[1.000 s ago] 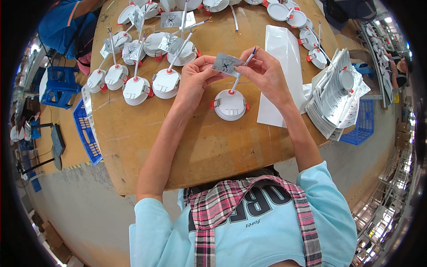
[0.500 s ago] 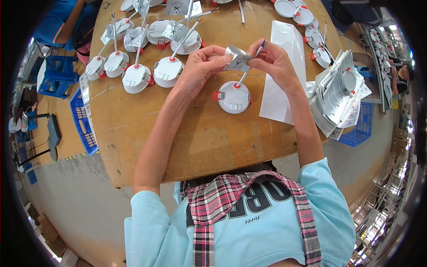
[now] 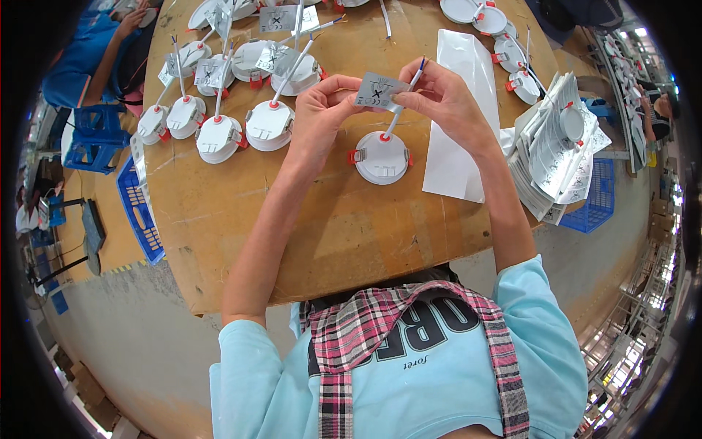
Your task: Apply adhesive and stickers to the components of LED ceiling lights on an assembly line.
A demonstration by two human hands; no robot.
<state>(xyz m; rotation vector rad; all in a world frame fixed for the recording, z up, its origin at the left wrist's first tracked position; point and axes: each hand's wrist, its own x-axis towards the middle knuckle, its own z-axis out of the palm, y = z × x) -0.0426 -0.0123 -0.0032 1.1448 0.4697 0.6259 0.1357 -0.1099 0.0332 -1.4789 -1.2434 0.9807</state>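
A round white downlight (image 3: 382,162) with red-tipped spring clips lies back side up in front of me. Its white cable (image 3: 393,123) rises from a red grommet and ends in thin coloured wires. My left hand (image 3: 325,106) pinches the left edge of a silver printed label (image 3: 375,92). With thumb and fingers closed, my right hand (image 3: 447,102) grips the label's right end against the cable, just below the wires. The label stands out flat to the left of the cable. My right fingers partly hide where label and cable meet.
Several downlights (image 3: 270,126), many with silver labels on their cables, stand at the back left; more sit at the back right. A white sheet (image 3: 457,164) lies right of my downlight. Beyond it is a stack of label sheets (image 3: 537,175). Blue baskets (image 3: 594,197) flank the table; a co-worker (image 3: 88,62) sits upper left.
The label, curled and tilted before, is now spread flat and faces up. My left hand has shifted slightly left along its edge. My right hand keeps its hold at the cable.
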